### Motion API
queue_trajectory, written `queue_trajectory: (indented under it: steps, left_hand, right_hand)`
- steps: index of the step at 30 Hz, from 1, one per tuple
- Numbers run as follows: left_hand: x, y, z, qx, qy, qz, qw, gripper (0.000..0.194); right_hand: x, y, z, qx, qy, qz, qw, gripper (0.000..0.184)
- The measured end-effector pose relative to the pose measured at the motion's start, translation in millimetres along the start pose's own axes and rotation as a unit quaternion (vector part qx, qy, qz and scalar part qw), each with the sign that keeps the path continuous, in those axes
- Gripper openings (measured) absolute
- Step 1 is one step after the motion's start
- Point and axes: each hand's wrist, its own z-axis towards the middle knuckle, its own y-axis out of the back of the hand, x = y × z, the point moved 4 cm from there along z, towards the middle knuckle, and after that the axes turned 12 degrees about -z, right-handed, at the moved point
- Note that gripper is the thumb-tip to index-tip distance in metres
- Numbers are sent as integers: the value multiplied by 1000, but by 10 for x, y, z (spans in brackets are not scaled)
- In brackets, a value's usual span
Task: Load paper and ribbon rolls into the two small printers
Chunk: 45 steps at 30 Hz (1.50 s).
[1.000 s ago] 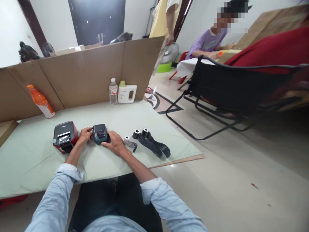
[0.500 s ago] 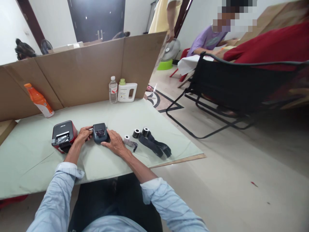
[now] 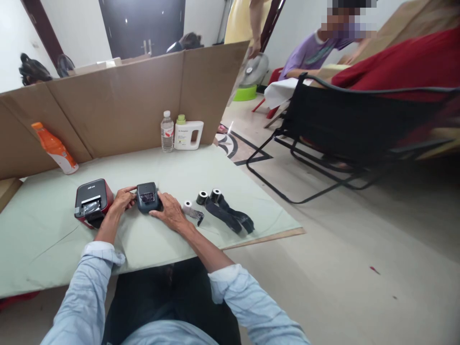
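Note:
A small dark grey label printer (image 3: 147,197) stands on the pale green table (image 3: 201,167). My left hand (image 3: 122,200) grips its left side and my right hand (image 3: 168,209) grips its right side, fingers curled against the casing. A red and black printer (image 3: 91,201) sits just left of my left hand. To the right of my right hand lie a white paper roll (image 3: 188,206) and two black rolls (image 3: 209,196) with loose black strips trailing toward the table's front edge.
A cardboard screen (image 3: 118,105) walls off the table's back. Against it stand an orange drink bottle (image 3: 54,148), a water bottle (image 3: 167,131) and a white jug (image 3: 189,134). A black folding chair (image 3: 345,124) stands on the floor to the right; other people sit beyond.
Both hands stay on the dark grey printer. Only the view shifts slightly; the person in purple at the back right has moved an arm.

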Motion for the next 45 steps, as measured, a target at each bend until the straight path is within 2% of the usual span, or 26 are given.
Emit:
queue_trajectory:
  steps: [4, 9, 21, 28, 35, 41, 45]
  left_hand:
    - [-6, 11, -5, -21, 19, -4, 1000, 72]
    - [-22, 10, -11, -12, 26, 2, 1000, 76]
    - [-16, -14, -38, -39, 7, 27, 999, 74]
    - [-51, -23, -55, -4, 14, -1, 1000, 77]
    - [-54, -27, -30, -7, 29, 1, 1000, 79]
    - [-69, -60, -62, -30, 1, 40, 999, 75]
    - [-70, -67, -108, -22, -26, 29, 999, 72]
  right_hand:
    - [4, 18, -4, -1, 8, 9, 1000, 69]
    - [-21, 10, -7, -6, 16, 16, 1000, 70]
    - [-2, 12, 2, 4, 1, 20, 1000, 72]
    - [-11, -6, 16, -1, 6, 9, 1000, 76]
    - [-28, -15, -7, -7, 15, 14, 1000, 76]
    - [-38, -22, -8, -3, 9, 15, 1000, 74]
    - [-38, -23, 7, 2, 7, 15, 1000, 73]
